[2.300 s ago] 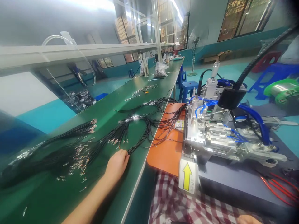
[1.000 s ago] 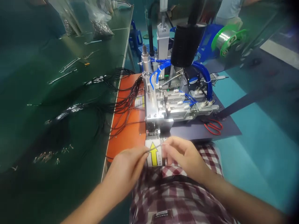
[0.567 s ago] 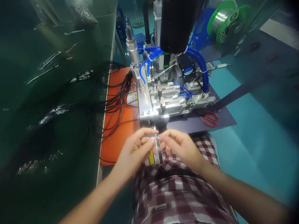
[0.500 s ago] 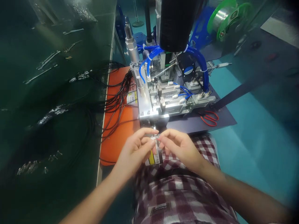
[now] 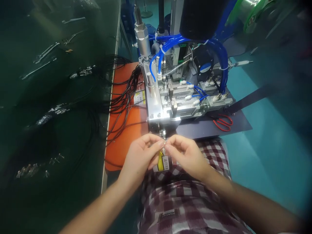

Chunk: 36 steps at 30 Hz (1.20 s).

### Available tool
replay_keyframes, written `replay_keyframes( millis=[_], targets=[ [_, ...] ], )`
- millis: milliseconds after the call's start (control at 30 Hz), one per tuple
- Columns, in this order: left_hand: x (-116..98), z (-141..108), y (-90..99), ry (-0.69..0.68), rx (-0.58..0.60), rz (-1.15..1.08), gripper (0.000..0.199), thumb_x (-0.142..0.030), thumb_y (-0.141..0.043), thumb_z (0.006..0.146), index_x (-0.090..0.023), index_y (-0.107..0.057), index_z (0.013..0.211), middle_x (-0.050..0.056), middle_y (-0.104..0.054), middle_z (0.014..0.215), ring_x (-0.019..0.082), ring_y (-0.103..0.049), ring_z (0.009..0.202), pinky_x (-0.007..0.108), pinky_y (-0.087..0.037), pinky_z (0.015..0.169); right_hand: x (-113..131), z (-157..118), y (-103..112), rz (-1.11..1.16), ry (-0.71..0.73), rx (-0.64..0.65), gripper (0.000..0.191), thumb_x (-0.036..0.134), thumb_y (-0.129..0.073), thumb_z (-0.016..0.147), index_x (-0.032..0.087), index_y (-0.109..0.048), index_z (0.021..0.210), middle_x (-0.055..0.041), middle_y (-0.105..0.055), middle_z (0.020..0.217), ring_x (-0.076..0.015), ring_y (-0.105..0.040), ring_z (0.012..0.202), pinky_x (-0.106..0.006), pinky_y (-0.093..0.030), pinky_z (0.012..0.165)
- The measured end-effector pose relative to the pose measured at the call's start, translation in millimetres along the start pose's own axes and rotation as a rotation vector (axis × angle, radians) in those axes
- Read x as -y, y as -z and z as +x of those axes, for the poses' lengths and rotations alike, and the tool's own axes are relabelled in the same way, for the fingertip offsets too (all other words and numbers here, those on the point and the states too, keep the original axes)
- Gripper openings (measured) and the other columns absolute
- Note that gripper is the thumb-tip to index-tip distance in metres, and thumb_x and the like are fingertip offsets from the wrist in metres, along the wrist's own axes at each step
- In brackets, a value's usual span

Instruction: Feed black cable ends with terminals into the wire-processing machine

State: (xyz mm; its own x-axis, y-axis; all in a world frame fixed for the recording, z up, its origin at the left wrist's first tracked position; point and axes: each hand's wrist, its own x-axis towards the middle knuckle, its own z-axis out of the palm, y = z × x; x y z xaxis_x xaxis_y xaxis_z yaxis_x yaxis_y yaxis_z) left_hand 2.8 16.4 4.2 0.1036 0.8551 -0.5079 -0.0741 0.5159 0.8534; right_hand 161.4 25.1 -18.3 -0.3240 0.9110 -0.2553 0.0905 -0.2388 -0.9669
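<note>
My left hand is closed in a pinch, thumb against forefinger. Opposite it, my right hand pinches too, and the fingertips of both hands almost meet. Between them shows a small thin shiny piece, too small to name and mostly covered by the fingers. The hands are just in front of the near end of a metal machine with a bright top plate. Below the fingertips, a label with a yellow arrow is partly hidden by the left hand.
Black cables lie across an orange board on the left. Shiny metal parts are spread on the dark green table further left. Red-handled pliers rest on the dark base plate. Blue air tubes arch over the machine.
The view has shifted a little, so the machine appears slightly further right. My fingertips have drawn closer together around the small piece, and both hands stay pinched.
</note>
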Motion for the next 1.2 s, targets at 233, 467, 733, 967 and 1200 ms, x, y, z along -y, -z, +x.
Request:
replay_keyframes(
  millis=[233, 467, 733, 967, 1200],
  targets=[
    [-2, 2, 0.1, 0.016, 0.02, 0.015, 0.019, -0.033, -0.066, 0.082, -0.014, -0.061, 0.083, -0.006, -0.049, 0.057, -0.001, -0.03, 0.036, 0.018, -0.019, 0.042, 10, 12, 16, 0.136, -0.04, 0.016, 0.02, 0.033, -0.063, 0.083, 0.017, -0.058, 0.074, 0.0046, -0.054, 0.059, -0.0071, -0.042, 0.047, -0.021, -0.036, 0.045],
    [-1, 2, 0.3, 0.013, 0.017, 0.026, 0.019, -0.033, -0.065, 0.082, -0.015, -0.062, 0.087, -0.007, -0.045, 0.052, 0.0, -0.031, 0.037, 0.018, -0.02, 0.043, 4, 12, 9, 0.268, -0.102, 0.071, 0.022, 0.036, -0.069, 0.079, 0.016, -0.059, 0.077, 0.0077, -0.045, 0.051, -0.0062, -0.037, 0.046, -0.019, -0.032, 0.044],
    [-1, 2, 2.2, 0.015, 0.071, -0.026, 0.018, -0.032, -0.065, 0.083, -0.015, -0.057, 0.085, -0.008, -0.044, 0.048, 0.0, -0.03, 0.036, 0.015, -0.022, 0.041, 4, 14, 15, 0.445, -0.27, 0.212, 0.021, 0.032, -0.07, 0.076, 0.014, -0.06, 0.071, 0.0048, -0.051, 0.06, -0.0045, -0.034, 0.046, -0.02, -0.027, 0.044],
    [-7, 0, 2.3, 0.045, 0.131, 0.01, 0.025, -0.032, -0.073, 0.073, -0.015, -0.057, 0.08, -0.008, -0.048, 0.053, 0.001, -0.034, 0.034, 0.015, -0.02, 0.036, 9, 24, 28, 0.445, -0.428, 0.468, 0.023, 0.029, -0.068, 0.077, 0.012, -0.058, 0.064, 0.0066, -0.047, 0.055, -0.0006, -0.02, 0.04, -0.02, -0.015, 0.041],
    [-4, 1, 6.4, 0.068, 0.158, 0.111, 0.025, -0.037, -0.07, 0.076, -0.014, -0.062, 0.08, -0.006, -0.045, 0.046, 0.003, -0.034, 0.036, 0.016, -0.022, 0.039, 17, 20, 26, 0.129, -0.115, 0.35, 0.027, 0.04, -0.061, 0.085, 0.015, -0.055, 0.076, 0.0051, -0.047, 0.061, -0.0063, -0.037, 0.051, -0.021, -0.028, 0.046]
  ],
)
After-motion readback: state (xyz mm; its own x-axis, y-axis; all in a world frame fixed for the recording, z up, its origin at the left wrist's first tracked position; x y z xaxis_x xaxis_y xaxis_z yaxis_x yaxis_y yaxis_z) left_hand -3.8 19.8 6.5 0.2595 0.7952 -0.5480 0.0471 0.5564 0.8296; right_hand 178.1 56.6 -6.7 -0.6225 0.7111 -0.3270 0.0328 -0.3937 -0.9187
